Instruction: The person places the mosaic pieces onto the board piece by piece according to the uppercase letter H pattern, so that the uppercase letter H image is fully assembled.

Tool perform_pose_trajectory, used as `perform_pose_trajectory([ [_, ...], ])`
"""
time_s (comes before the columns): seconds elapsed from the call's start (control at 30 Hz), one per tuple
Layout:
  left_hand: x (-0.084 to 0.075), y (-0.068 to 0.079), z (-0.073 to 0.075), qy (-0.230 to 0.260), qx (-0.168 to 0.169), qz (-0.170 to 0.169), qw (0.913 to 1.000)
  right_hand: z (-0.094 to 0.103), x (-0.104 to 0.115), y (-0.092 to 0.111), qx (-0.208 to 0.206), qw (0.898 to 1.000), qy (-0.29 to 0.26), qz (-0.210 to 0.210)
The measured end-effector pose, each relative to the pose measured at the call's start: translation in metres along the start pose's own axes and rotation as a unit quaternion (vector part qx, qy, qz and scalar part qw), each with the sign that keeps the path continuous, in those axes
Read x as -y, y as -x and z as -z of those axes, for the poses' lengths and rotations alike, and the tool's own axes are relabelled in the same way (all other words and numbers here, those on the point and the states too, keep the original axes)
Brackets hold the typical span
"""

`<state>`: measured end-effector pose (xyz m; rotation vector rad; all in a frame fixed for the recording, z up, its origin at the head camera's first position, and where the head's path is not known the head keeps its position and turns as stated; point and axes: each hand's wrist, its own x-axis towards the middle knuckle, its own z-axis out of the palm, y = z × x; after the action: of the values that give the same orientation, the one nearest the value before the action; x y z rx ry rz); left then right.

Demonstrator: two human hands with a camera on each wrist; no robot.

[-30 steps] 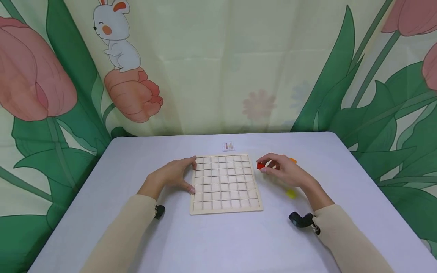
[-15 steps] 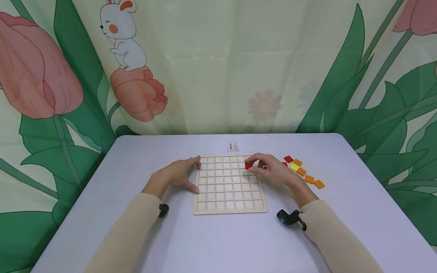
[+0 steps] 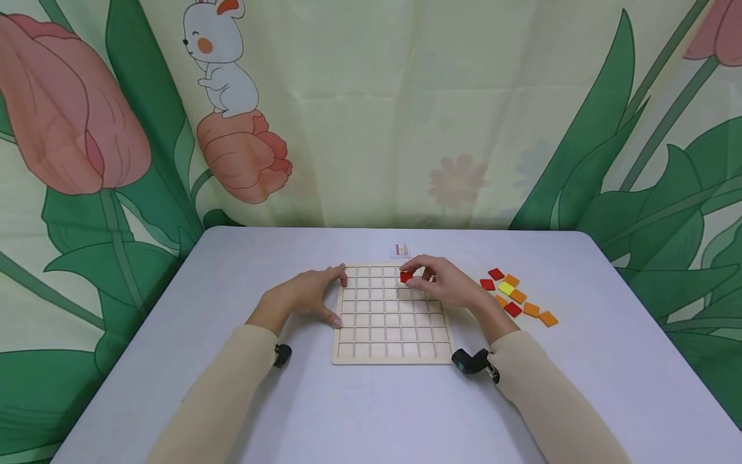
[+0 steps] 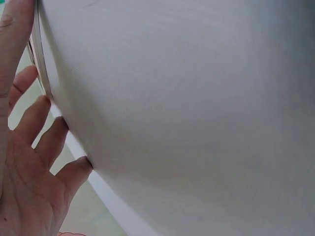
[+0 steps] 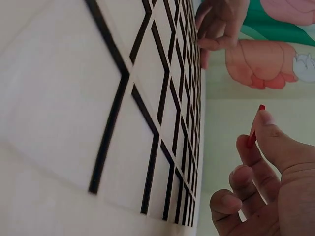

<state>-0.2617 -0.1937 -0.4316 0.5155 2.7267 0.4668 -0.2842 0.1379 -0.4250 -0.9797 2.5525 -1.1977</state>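
A light wooden grid board lies flat on the table. My left hand rests at its left edge, thumb and fingers spread and touching the rim; the left wrist view has the fingertips down on the white surface. Above the board's top right squares, my right hand pinches a small red square tile. In the right wrist view that tile is thin and seen edge-on between thumb and index finger, while the other fingers curl loosely below. No tiles show in the board's visible squares.
Right of the board lie loose tiles: several orange ones, a yellow one and red ones. A small printed card lies behind the board. The white table ends at a patterned curtain.
My right hand has carried the red tile leftward from beside the board to over its upper right squares, uncovering the loose tiles. The left hand stays at the board's edge; the head view has shifted slightly.
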Motion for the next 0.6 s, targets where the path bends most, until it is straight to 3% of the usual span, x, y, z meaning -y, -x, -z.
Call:
perform_pose_trajectory([
  [0.33, -0.001, -0.002, 0.0, 0.006, 0.002, 0.0, 1.0, -0.012, 0.0, -0.023, -0.005, 1.0, -0.007, 0.005],
  [0.6, -0.006, -0.002, 0.004, -0.009, 0.018, 0.017, 0.9997, -0.027, 0.002, -0.034, -0.022, 1.0, -0.006, -0.02],
])
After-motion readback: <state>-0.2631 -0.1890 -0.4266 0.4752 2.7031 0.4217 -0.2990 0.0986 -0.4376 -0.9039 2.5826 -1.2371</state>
